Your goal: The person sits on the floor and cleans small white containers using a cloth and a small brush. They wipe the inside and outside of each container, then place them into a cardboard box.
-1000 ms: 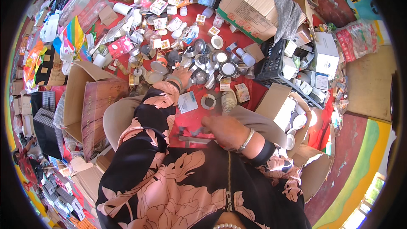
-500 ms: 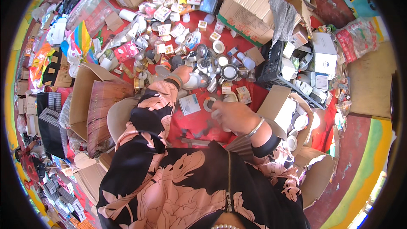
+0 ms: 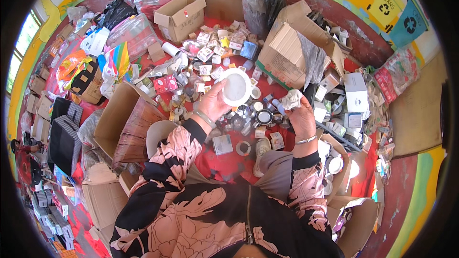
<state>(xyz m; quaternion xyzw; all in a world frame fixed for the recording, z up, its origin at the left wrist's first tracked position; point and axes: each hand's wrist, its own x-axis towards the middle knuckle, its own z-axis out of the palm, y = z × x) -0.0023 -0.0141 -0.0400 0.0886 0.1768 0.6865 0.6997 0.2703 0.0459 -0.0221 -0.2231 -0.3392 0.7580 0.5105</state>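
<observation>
Raised over the pile, my left hand (image 3: 213, 102) grips the edge of a round white lid-like disc (image 3: 236, 87), which has a broad white rim and a greyish middle. Its exact kind does not show. To the right and apart from it, my right hand (image 3: 302, 122) pinches a crumpled white cloth or tissue (image 3: 291, 99). Beneath both hands lie several round metal and white pieces, among them a dark-rimmed round piece (image 3: 263, 117). Closer to me, a white box (image 3: 222, 145) and a white ring (image 3: 243, 148) rest on the red floor covering.
A black crate (image 3: 342, 136) full of small boxes stands at the right, with an open carton (image 3: 337, 155) of white round pieces nearer me. A big carton (image 3: 284, 55) leans at the back right. Another open carton (image 3: 119, 119) stands at my left. Small boxes heap farther back.
Both hands have come up from the pile. My left hand now holds the white disc, and my right shows the crumpled cloth or tissue. The view has tilted up toward the back wall.
</observation>
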